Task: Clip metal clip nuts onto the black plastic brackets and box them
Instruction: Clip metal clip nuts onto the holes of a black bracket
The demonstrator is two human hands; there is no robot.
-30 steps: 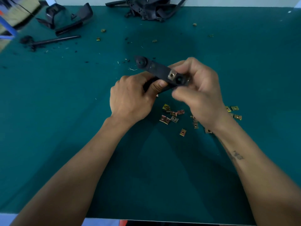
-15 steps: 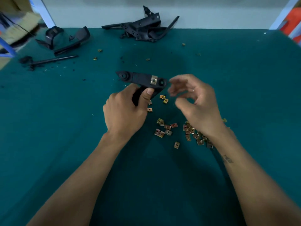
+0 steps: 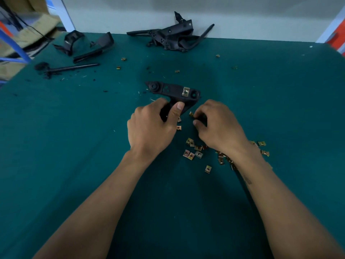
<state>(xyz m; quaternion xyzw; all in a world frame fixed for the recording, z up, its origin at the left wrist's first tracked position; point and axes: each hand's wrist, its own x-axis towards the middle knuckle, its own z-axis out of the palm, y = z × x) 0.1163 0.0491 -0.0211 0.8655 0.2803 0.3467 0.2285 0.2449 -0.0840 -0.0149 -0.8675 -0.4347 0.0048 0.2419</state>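
Both hands are occupied in the head view: a black plastic bracket (image 3: 173, 91) is gripped by its stem in the left hand (image 3: 151, 128) above the green surface (image 3: 74, 146), while a loose clip nut (image 3: 191, 114) is pinched by the right hand (image 3: 218, 126) just beside it. One fitted clip nut (image 3: 185, 91) is already seated on the bracket; further nuts in the scattered pile (image 3: 194, 152), more brackets (image 3: 168, 36) at the far edge, and boxing appear to be left, with no box identified.

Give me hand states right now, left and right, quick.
Left hand: closed, gripping the black plastic bracket by its lower stem.
Right hand: fingers curled at a clip nut on the table; whether it is pinched cannot be told.
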